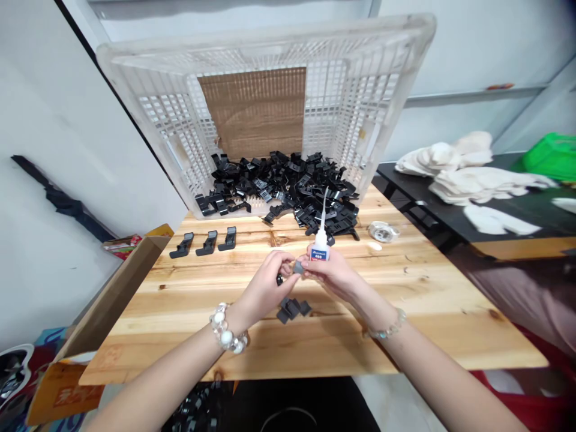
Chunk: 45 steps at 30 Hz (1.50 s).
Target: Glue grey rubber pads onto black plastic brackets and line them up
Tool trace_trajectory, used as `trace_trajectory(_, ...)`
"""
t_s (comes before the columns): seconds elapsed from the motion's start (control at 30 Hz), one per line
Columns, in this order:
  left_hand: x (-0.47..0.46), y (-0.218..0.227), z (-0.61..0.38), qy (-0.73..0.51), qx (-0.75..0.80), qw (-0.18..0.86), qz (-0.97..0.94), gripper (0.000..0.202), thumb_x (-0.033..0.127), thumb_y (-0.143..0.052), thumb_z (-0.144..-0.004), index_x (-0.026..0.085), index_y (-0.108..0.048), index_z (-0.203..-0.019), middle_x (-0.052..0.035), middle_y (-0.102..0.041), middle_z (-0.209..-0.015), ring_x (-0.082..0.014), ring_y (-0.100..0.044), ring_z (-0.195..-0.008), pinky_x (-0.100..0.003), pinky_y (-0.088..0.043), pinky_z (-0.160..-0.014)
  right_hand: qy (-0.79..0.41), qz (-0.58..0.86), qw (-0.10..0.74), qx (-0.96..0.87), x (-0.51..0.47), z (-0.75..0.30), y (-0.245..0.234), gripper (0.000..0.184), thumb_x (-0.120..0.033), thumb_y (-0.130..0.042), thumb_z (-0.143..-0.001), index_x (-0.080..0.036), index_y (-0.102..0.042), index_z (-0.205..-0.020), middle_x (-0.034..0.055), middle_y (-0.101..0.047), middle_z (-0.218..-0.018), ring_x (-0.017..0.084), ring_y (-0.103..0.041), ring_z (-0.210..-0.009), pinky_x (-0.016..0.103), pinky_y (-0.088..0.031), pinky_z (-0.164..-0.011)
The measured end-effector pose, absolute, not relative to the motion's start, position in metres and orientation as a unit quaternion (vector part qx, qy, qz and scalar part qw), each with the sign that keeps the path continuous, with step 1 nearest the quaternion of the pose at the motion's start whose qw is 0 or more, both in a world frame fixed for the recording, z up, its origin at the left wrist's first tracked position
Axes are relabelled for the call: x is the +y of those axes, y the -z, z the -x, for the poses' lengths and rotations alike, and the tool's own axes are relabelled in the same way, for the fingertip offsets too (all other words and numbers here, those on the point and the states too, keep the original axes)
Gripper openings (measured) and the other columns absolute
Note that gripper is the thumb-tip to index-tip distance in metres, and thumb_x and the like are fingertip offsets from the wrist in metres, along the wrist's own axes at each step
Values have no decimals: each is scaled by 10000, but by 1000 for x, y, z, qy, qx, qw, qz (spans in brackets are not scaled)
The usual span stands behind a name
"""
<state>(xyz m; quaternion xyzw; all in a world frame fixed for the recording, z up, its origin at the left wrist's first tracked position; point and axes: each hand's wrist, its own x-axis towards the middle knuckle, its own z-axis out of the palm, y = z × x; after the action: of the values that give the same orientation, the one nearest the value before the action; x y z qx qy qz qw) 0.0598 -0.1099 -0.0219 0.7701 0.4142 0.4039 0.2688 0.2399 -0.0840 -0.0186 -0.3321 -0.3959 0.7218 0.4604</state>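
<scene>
My right hand (335,273) is closed round a white glue bottle (320,245) with a long thin nozzle pointing up. Its thumb and finger also touch a small grey square pad (298,267) between my two hands. My left hand (272,276) is closed, fingertips at the pad's other side. A bit of a black plastic part (279,279) shows among the left fingers, mostly hidden. Just below my hands, several dark grey pads (293,309) lie in a small pile on the wooden table (189,336). Three black plastic clips (206,243) stand in a row at the left.
A white plastic crate (153,102) lies on its side at the back, with a heap of black clips (288,180) spilling from it. A roll of tape (383,231) sits to the right. White gloves (477,174) and a green basket (551,157) are on a dark table beyond.
</scene>
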Motion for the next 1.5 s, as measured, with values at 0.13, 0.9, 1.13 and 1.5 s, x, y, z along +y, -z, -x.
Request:
trace_trajectory(0.13,-111,25,-60,-391,455,328,-730,75,232,-604,-899,191,-631,-842,-28,-575,-868,-163,-564,-802,-282,-480,-748,-698,345,469,-417,-86,-238,15,387,-198,-888,-519,-175,-557,-718,24,-721,-750,128,-608,-621,294,-478,-666)
trace_trajectory(0.9,-97,13,-27,-231,565,227,-759,259,364,-493,-926,166,-650,-984,-113,-676,-978,-274,-620,-947,-388,-454,-867,-674,318,472,-471,-86,-237,22,356,-210,-871,-596,-187,-563,-773,-17,-665,-703,114,-571,-605,271,-441,-616)
trace_trajectory(1.13,-89,25,-11,-127,604,193,-763,446,582,-483,-903,160,-612,-967,-138,-667,-967,-308,-628,-923,-380,-447,-793,-672,350,457,-466,-86,-233,23,364,-200,-864,-562,-185,-565,-770,-15,-665,-731,121,-579,-610,282,-447,-619)
trace_trajectory(1.5,-107,32,-40,-170,564,216,-779,342,535,-594,-847,198,-599,-792,-72,-620,-909,-289,-576,-957,-402,-403,-865,-730,322,465,-384,-88,-231,26,321,-108,-841,-587,-178,-583,-765,-21,-636,-730,104,-575,-649,251,-454,-644)
